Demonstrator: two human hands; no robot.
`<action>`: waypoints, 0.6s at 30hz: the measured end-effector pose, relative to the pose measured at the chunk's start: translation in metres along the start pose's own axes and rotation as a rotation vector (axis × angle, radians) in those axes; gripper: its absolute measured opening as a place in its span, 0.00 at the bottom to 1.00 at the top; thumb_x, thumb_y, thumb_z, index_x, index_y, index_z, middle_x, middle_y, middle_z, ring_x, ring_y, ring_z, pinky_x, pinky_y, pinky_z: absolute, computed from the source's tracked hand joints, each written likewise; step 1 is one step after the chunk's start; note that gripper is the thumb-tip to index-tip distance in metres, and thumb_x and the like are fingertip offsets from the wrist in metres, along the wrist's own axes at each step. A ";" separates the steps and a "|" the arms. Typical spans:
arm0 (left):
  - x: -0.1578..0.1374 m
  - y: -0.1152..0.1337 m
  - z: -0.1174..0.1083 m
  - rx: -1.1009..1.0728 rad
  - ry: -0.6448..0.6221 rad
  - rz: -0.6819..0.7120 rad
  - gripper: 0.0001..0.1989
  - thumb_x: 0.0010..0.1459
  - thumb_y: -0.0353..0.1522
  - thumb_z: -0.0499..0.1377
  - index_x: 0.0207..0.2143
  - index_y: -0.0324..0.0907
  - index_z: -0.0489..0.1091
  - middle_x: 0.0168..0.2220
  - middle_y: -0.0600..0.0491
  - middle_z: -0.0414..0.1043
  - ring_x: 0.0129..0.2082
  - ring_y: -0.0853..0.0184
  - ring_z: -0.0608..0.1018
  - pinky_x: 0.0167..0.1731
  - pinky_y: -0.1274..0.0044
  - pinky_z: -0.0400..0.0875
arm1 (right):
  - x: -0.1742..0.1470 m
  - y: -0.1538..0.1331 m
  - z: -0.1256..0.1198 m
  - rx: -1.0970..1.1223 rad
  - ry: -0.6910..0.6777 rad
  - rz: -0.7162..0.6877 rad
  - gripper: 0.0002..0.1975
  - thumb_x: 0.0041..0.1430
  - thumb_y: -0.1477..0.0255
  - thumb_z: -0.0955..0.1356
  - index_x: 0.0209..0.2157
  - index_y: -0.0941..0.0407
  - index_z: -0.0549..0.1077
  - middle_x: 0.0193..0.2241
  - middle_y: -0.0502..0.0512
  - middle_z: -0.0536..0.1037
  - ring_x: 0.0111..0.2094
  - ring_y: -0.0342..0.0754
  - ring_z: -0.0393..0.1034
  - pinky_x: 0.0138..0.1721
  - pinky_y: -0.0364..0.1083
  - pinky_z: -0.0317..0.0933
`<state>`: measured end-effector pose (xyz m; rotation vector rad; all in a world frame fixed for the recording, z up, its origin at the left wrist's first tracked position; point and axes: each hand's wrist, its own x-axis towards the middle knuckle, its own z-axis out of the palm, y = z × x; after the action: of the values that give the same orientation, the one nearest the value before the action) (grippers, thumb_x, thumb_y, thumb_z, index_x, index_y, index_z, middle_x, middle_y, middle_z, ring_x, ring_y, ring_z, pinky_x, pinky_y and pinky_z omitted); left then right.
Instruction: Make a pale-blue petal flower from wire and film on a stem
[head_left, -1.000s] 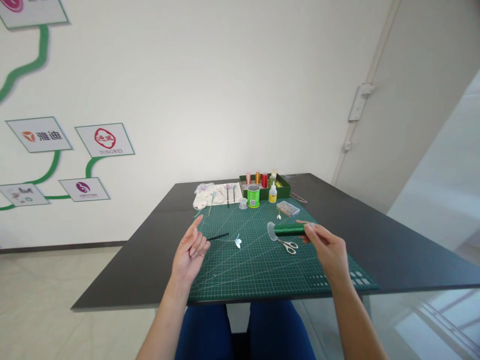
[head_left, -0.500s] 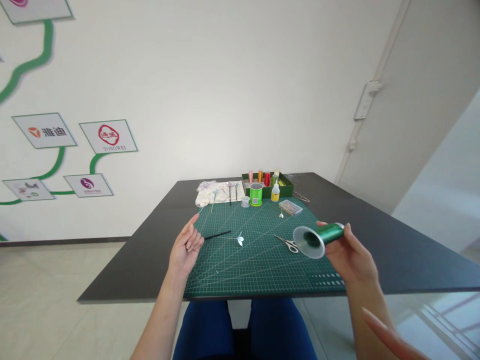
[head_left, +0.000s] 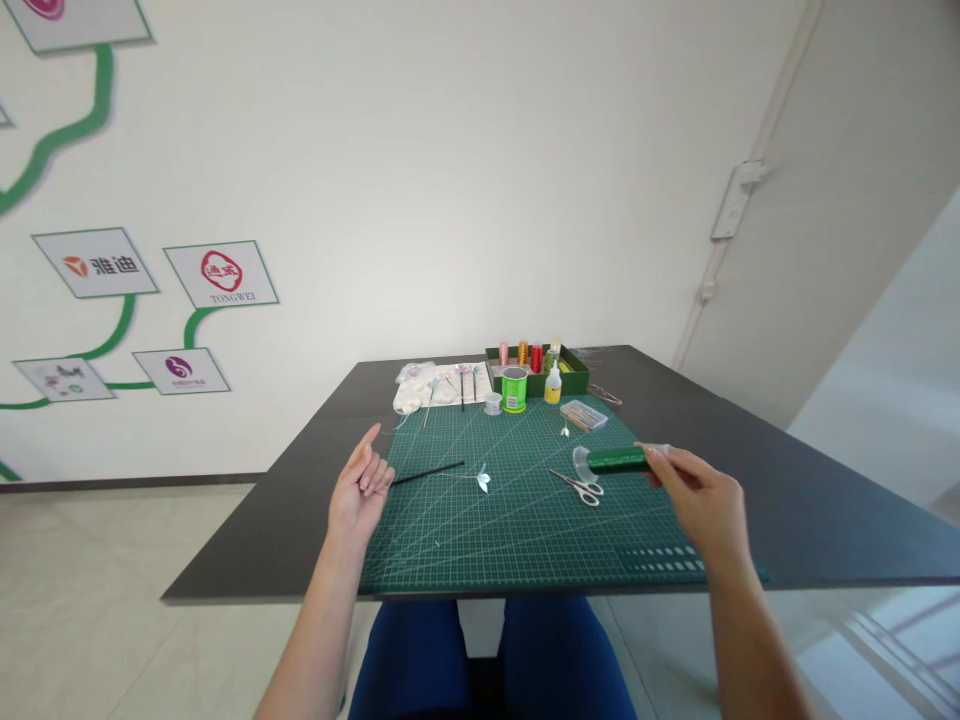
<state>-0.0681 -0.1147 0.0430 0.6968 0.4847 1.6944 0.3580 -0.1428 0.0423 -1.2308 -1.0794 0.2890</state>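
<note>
My right hand [head_left: 701, 490] grips a spool of shiny green thread [head_left: 619, 459] by its right end, thumb on top. The spool lies sideways above the mat, its clear flange pointing left. Past the mat's left edge, my left hand [head_left: 360, 492] is raised with the index finger up and the other fingers curled. What those fingers pinch, if anything, is too fine to make out. A thin black stick [head_left: 427, 472] lies beside this hand, partly hidden by it. A small pale flower piece [head_left: 483, 481] rests between the hands. White-handled scissors [head_left: 583, 489] lie below the spool.
A green cutting mat [head_left: 495, 545] covers the middle of the black table [head_left: 247, 535]. At the back stand a green tin [head_left: 514, 391], a glue bottle [head_left: 553, 384] and a green box [head_left: 574, 383] with thread spools. A clear case [head_left: 584, 415] and a white cloth [head_left: 448, 397] lie there too.
My right hand has turned over, so the spool lies side-on instead of showing its flange. My left hand has moved slightly left, uncovering more of the black stick.
</note>
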 end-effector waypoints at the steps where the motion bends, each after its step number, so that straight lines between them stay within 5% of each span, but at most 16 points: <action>1: 0.001 0.001 -0.001 -0.001 0.000 0.006 0.17 0.62 0.25 0.62 0.54 0.35 0.72 0.14 0.66 0.48 0.13 0.78 0.54 0.19 0.83 0.55 | 0.002 0.001 -0.002 -0.021 -0.067 0.011 0.20 0.44 0.52 0.77 0.26 0.56 0.83 0.25 0.54 0.80 0.23 0.48 0.72 0.26 0.46 0.69; 5: 0.005 0.006 -0.007 -0.018 0.009 0.035 0.16 0.64 0.24 0.60 0.54 0.35 0.72 0.13 0.65 0.51 0.13 0.77 0.55 0.18 0.83 0.56 | 0.007 0.005 -0.008 0.112 -0.249 0.149 0.21 0.45 0.53 0.78 0.18 0.57 0.78 0.15 0.52 0.72 0.19 0.44 0.65 0.20 0.42 0.62; 12: 0.010 0.007 -0.019 -0.037 0.036 0.038 0.16 0.64 0.22 0.58 0.54 0.34 0.72 0.13 0.64 0.52 0.13 0.77 0.56 0.17 0.83 0.56 | 0.012 0.022 -0.005 0.726 -0.168 0.534 0.17 0.39 0.59 0.80 0.25 0.56 0.79 0.23 0.55 0.80 0.21 0.48 0.72 0.22 0.47 0.70; 18: 0.014 0.006 -0.026 0.002 0.005 0.007 0.13 0.64 0.24 0.59 0.50 0.35 0.73 0.13 0.65 0.52 0.13 0.77 0.55 0.18 0.83 0.55 | 0.013 0.030 0.003 0.861 0.099 0.354 0.16 0.50 0.60 0.79 0.27 0.55 0.73 0.23 0.47 0.78 0.23 0.42 0.73 0.29 0.41 0.73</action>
<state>-0.0917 -0.1012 0.0308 0.6970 0.4879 1.7027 0.3730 -0.1202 0.0227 -0.6294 -0.5288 0.8544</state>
